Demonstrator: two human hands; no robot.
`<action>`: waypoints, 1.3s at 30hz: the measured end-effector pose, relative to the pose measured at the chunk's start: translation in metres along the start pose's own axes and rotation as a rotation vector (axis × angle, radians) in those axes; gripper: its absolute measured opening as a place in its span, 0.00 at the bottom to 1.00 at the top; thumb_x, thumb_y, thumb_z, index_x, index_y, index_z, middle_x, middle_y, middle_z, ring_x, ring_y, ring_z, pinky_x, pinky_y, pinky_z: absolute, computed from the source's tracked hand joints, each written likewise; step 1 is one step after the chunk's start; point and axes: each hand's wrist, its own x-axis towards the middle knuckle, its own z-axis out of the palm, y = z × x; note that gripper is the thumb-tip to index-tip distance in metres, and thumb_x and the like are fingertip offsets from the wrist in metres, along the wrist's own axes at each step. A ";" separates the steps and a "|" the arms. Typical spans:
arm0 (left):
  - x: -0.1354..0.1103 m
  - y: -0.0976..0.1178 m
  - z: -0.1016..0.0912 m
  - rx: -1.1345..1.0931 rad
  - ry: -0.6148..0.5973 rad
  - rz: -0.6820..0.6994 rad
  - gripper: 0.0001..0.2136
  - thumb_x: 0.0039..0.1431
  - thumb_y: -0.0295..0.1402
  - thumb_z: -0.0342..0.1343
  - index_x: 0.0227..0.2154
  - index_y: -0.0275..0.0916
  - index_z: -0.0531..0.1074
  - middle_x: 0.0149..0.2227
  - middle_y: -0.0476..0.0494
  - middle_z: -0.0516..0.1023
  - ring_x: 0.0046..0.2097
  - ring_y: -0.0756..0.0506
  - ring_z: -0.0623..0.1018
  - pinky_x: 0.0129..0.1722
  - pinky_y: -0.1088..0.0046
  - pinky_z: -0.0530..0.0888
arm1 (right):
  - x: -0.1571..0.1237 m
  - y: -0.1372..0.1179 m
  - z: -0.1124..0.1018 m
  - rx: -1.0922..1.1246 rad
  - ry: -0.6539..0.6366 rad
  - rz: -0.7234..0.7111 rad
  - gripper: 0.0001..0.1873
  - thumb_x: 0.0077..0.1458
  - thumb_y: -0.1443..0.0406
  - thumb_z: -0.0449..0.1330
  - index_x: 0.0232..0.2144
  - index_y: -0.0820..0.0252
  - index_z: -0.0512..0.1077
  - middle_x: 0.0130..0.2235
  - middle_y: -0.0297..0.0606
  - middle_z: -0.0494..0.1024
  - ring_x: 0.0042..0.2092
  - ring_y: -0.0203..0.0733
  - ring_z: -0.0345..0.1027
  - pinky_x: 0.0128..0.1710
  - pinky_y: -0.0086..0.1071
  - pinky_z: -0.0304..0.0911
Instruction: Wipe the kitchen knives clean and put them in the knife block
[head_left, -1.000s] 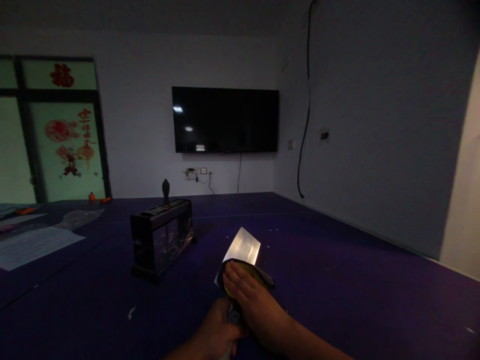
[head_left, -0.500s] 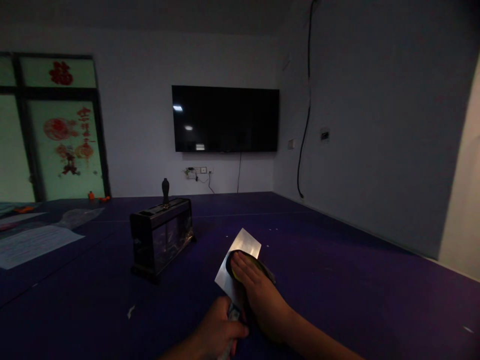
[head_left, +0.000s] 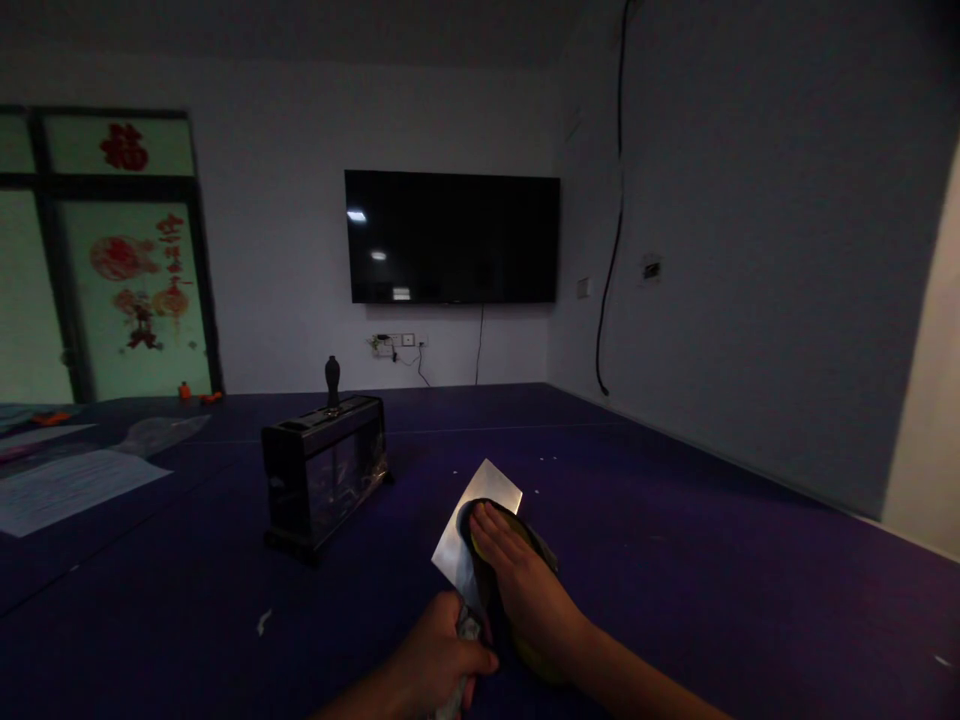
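Observation:
A broad shiny cleaver blade (head_left: 457, 540) lies low over the dark purple table (head_left: 675, 560), pointing away from me. My left hand (head_left: 439, 665) is closed round the cleaver's handle at the bottom of the view. My right hand (head_left: 525, 590) lies flat on a yellow and dark sponge pad (head_left: 525, 530), pressing it against the blade's right side. The handle itself is mostly hidden in my fist.
A dark knife block (head_left: 322, 470) with a clear front stands to the left, one knife handle (head_left: 331, 382) sticking up from it. Papers (head_left: 67, 480) lie at the far left. A black television (head_left: 450, 237) hangs on the back wall.
The blade has tipped lower towards the table and my right hand with the pad has slid forward along it, covering more of the steel.

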 end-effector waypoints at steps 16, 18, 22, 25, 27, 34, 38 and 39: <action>-0.001 0.005 0.001 -0.025 -0.037 0.027 0.14 0.36 0.21 0.54 0.29 0.37 0.61 0.13 0.60 0.62 0.11 0.56 0.59 0.13 0.81 0.56 | 0.007 -0.020 -0.035 0.199 -0.123 -0.136 0.29 0.55 0.74 0.43 0.59 0.67 0.45 0.61 0.39 0.44 0.61 0.41 0.31 0.60 0.37 0.39; -0.001 0.003 0.000 -0.022 -0.028 -0.003 0.13 0.38 0.23 0.55 0.29 0.38 0.60 0.13 0.61 0.61 0.11 0.56 0.59 0.12 0.81 0.56 | 0.009 -0.016 -0.033 0.218 -0.117 -0.105 0.28 0.54 0.75 0.43 0.59 0.68 0.47 0.61 0.40 0.45 0.61 0.42 0.32 0.60 0.38 0.40; 0.001 -0.001 -0.002 -0.013 -0.039 0.001 0.12 0.39 0.24 0.54 0.29 0.38 0.60 0.12 0.61 0.61 0.11 0.55 0.59 0.11 0.81 0.55 | 0.010 -0.003 -0.025 0.218 -0.048 -0.022 0.27 0.54 0.74 0.43 0.58 0.68 0.49 0.60 0.41 0.48 0.61 0.43 0.35 0.59 0.41 0.42; 0.001 -0.002 -0.002 -0.031 -0.062 0.034 0.11 0.38 0.24 0.54 0.28 0.38 0.61 0.12 0.60 0.61 0.11 0.55 0.59 0.11 0.81 0.54 | 0.008 0.011 -0.015 0.221 0.014 0.045 0.27 0.55 0.73 0.42 0.58 0.66 0.49 0.60 0.40 0.48 0.61 0.43 0.36 0.59 0.43 0.42; 0.000 -0.001 -0.002 -0.044 -0.066 0.034 0.11 0.38 0.24 0.54 0.27 0.37 0.61 0.11 0.61 0.60 0.11 0.55 0.59 0.11 0.81 0.54 | 0.006 0.019 -0.009 0.231 0.047 0.080 0.26 0.56 0.72 0.42 0.58 0.66 0.49 0.60 0.41 0.47 0.61 0.43 0.36 0.59 0.44 0.43; -0.001 0.002 -0.001 -0.030 -0.042 0.035 0.11 0.36 0.22 0.53 0.27 0.37 0.61 0.11 0.60 0.61 0.11 0.56 0.59 0.12 0.81 0.55 | 0.004 0.015 -0.008 0.176 0.058 0.154 0.25 0.57 0.71 0.41 0.57 0.67 0.51 0.60 0.43 0.48 0.61 0.44 0.36 0.58 0.44 0.45; 0.001 0.000 -0.001 -0.013 -0.043 0.035 0.11 0.36 0.22 0.53 0.27 0.37 0.62 0.10 0.60 0.61 0.11 0.55 0.59 0.12 0.81 0.55 | 0.003 0.002 -0.012 0.041 0.011 0.020 0.28 0.53 0.74 0.42 0.58 0.72 0.49 0.60 0.45 0.47 0.61 0.44 0.34 0.58 0.41 0.46; 0.001 0.000 -0.001 -0.017 -0.033 0.032 0.12 0.36 0.22 0.53 0.27 0.37 0.62 0.11 0.60 0.61 0.11 0.55 0.59 0.12 0.81 0.55 | 0.003 -0.001 -0.013 0.014 0.007 -0.023 0.29 0.52 0.75 0.43 0.58 0.72 0.48 0.60 0.44 0.46 0.61 0.44 0.33 0.58 0.41 0.45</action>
